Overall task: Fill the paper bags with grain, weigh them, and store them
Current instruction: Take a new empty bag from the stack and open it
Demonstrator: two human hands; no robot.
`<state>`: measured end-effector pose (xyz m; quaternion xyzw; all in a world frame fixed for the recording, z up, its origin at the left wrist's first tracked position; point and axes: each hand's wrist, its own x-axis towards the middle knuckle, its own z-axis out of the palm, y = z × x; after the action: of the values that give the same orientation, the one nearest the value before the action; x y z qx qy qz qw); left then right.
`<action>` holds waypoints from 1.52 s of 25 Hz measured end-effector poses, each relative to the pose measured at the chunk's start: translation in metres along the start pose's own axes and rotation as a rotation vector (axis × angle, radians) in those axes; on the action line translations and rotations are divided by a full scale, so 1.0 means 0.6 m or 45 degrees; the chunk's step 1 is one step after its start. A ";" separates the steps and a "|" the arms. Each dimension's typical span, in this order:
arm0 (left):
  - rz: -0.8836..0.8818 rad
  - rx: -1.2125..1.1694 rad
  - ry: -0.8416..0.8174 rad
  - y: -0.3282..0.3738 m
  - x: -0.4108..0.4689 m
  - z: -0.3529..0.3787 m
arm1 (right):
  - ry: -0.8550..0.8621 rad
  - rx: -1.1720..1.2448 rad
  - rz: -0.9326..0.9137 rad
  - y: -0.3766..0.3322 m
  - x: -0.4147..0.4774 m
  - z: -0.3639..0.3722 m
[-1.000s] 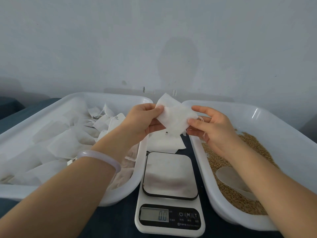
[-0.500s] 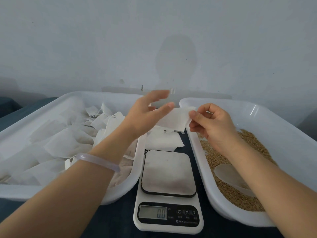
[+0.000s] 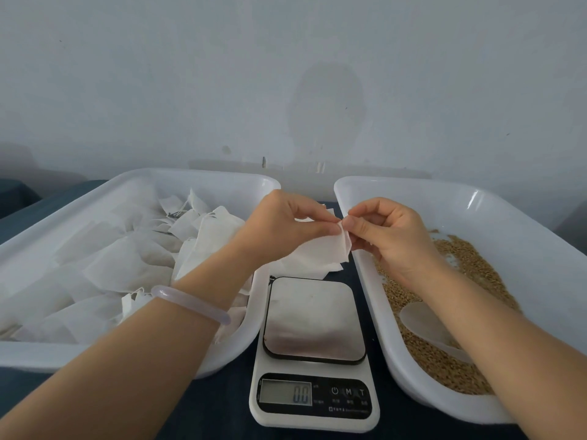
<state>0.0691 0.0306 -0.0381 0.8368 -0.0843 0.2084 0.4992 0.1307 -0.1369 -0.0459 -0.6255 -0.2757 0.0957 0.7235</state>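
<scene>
Above white digital scale (image 3: pixel 313 319): pinching top edge of thin white paper bag (image 3: pixel 320 254) with left hand (image 3: pixel 279 227), right hand (image 3: pixel 387 236); hangs down-left from fingers (image 3: pixel 332 229).

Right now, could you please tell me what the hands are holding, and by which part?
The left hand and right hand both pinch one paper bag by its upper edge.

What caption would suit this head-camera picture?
Left hand and right hand pinch a paper bag near the scale, between the bag tray and grain tray.
</scene>
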 end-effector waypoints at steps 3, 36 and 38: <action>-0.071 -0.166 0.132 0.001 0.006 -0.004 | 0.106 -0.113 -0.005 -0.002 0.005 -0.007; -0.389 -0.492 0.211 -0.001 0.023 -0.016 | -0.185 -0.480 -0.206 -0.008 0.004 -0.010; -0.372 -0.683 0.202 0.000 0.025 -0.031 | -0.112 -0.393 -0.171 -0.009 0.007 -0.014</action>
<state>0.0774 0.0477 -0.0239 0.6598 0.0240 0.1695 0.7317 0.1376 -0.1432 -0.0401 -0.7046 -0.3598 0.0310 0.6109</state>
